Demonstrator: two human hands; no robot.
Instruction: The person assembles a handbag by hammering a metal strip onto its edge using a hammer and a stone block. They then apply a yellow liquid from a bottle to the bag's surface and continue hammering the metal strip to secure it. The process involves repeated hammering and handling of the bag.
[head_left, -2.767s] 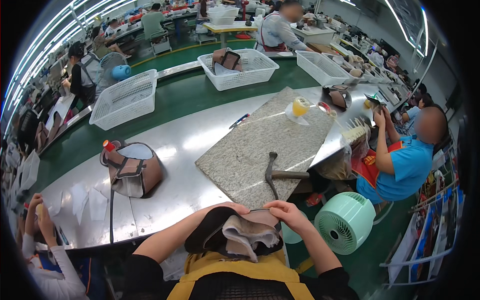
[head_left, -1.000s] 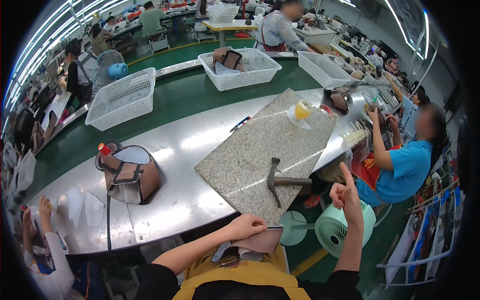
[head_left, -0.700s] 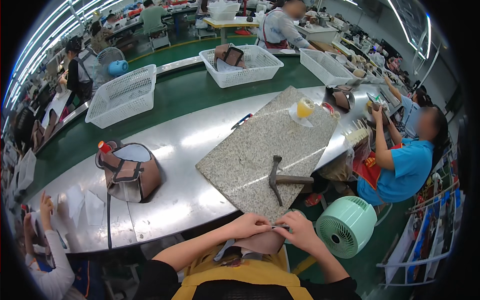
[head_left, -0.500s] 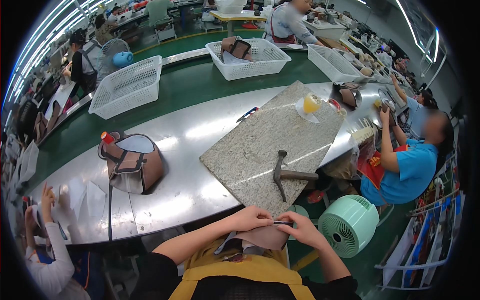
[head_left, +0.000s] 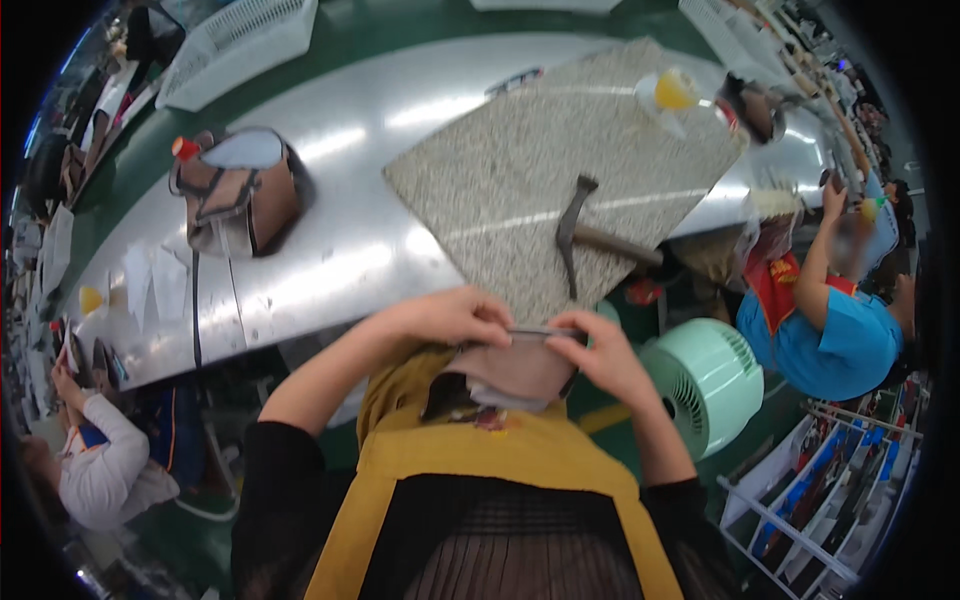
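In my lap, against the yellow apron (head_left: 480, 455), lies a brown leather-like bag piece (head_left: 520, 372) with pale material showing beneath it. My left hand (head_left: 462, 315) pinches the left part of its far edge. At the right part of that edge, my right hand (head_left: 598, 350) grips with thumb and fingers. A thin dark strip runs along the edge between both hands. Just beyond them, a hammer (head_left: 571, 238) with a wooden handle rests on the speckled stone slab (head_left: 470, 180), its handle pointing right.
On the metal table (head_left: 345, 265) stands a brown bag (head_left: 270, 205) at left, with a red-topped item (head_left: 185, 148) by it. A yellow container (head_left: 677, 90) sits on the slab's far right. A green fan (head_left: 705, 385) and a co-worker in blue (head_left: 845, 340) are to my right.
My view has tilted down, so the table and slab appear higher and more of the apron shows. Both hands keep hold of the bag piece's edge.
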